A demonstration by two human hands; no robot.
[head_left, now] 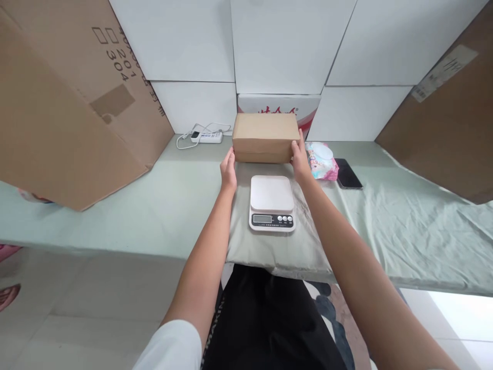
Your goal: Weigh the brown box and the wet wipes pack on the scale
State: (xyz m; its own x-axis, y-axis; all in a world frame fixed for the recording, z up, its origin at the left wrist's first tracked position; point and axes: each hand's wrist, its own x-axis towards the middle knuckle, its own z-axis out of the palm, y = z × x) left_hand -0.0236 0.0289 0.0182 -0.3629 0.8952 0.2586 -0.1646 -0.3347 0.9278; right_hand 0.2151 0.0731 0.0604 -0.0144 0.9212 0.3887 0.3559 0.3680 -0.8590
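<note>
A closed brown cardboard box [265,139] is gripped at its two ends, toward the back of the table. My left hand [228,169] presses its left end, the fingers partly hidden behind the corner. On the right end, my right hand [300,157] has its thumb on the front face and its fingers along the side. Nearer to me than the box lies a white kitchen scale [271,194], its plate bare and its small grey display facing me. Whether the box rests on the table or hangs just above it, I cannot tell.
Behind the box stands a white carton with red print [279,104]. A power strip [207,137] with a white cable lies at the back left. Right of my hand are a wipes packet [322,161] and a black phone [348,173]. Large cardboard sheets [77,103] flank the table.
</note>
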